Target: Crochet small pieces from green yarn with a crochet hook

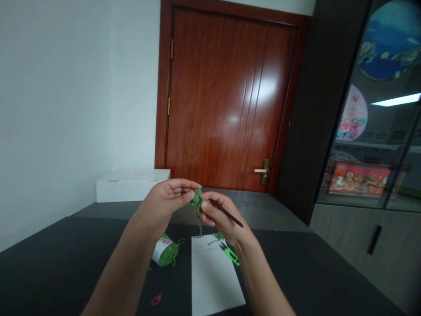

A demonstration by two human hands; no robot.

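My left hand point(166, 199) pinches a small green crocheted piece point(197, 199) between thumb and fingers, with a strand of yarn hanging below it. My right hand point(220, 215) holds a dark crochet hook point(228, 214), its tip at the crocheted piece. Below my hands, a ball of green yarn point(166, 250) in a white paper band lies on the black table point(66, 259). Green-handled thread snips point(229, 253) and a small green crocheted scrap point(217, 237) rest on a white spiral notepad point(213, 276).
A pink stitch marker point(156, 299) lies on the table at the front. Behind it, a white box point(131, 185) sits on a grey ledge point(256, 208). Further back stand a wooden door point(226, 96) and a glass-fronted cabinet point(365, 131).
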